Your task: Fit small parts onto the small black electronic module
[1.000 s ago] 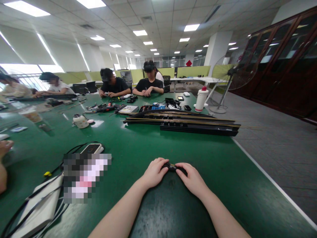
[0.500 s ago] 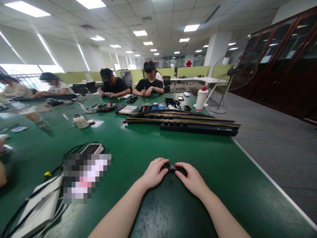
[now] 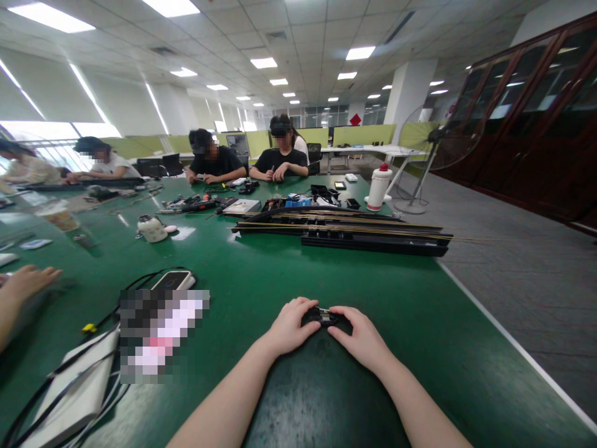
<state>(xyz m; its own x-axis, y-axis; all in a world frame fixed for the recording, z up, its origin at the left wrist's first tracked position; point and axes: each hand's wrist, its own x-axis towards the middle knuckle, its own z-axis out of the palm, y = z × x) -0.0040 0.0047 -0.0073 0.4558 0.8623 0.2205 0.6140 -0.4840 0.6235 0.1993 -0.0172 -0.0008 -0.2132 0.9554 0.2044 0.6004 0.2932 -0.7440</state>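
Note:
A small black part (image 3: 324, 317) with a metal bit on top rests on the green table (image 3: 261, 274), just past a dark round surface (image 3: 321, 392) close to me. My left hand (image 3: 291, 326) curls round its left end, fingers closed on it. My right hand (image 3: 361, 339) pinches its right end the same way. Both forearms stretch out over the dark surface.
Long black trays with thin brass rods (image 3: 345, 231) lie across the table's middle. A white bottle with a red cap (image 3: 379, 186) stands behind them. A phone (image 3: 173, 280), cables and a white book (image 3: 74, 389) lie at left. Another person's hand (image 3: 25, 283) reaches in at far left. Several people sit at the far end.
My two hands stay on the small black part, with only slight finger shifts. The other person's hand at far left has come further onto the table with its fingers stretched out.

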